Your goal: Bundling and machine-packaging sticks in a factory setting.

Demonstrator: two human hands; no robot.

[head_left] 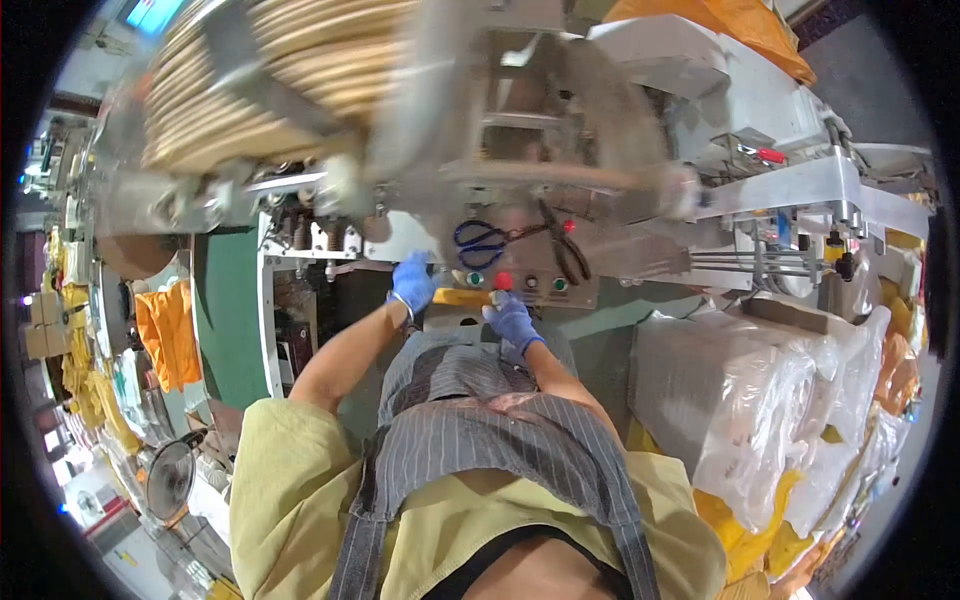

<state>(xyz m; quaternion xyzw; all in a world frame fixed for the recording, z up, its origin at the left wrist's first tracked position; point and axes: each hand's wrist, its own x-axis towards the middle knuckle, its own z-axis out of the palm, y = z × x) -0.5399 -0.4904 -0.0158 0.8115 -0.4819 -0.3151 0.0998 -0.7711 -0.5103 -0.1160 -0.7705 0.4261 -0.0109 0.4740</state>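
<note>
Yellow strip [462, 297] is sitting right between your two hands, pretty much level, just in front of the control panel [519, 287] on the machine. Your right hand [513, 320], in a light blue glove, is closing around the strip's right end, thumb side up top. Your left hand [412, 283] is wearing a matching glove and meeting the other end, but honestly I can't tell if those fingers are gripping it or just resting against it.

Right past your hands, a red button [504, 281] is sticking up near the strip, and a green button [474, 279] is sitting to the left of it. Farther up, blue-handled scissors [481, 244] are lying with their blades pointing right, toward some dark-handled pliers [565, 245] that are lying at a slant.

Up at the top left, a big stack of tan layers [280, 80] is showing up blurry, so I'm not making out much detail there. Over on your right, a bulky plastic-wrapped stack [715, 385] is standing near the machine, with clear film bunching up along its side. Way off to your left, an orange cloth [168, 335] is hanging, and a round fan [170, 478] is standing lower down. You're also wearing a striped grey apron [500, 450] over a pale yellow top [290, 500].
</note>
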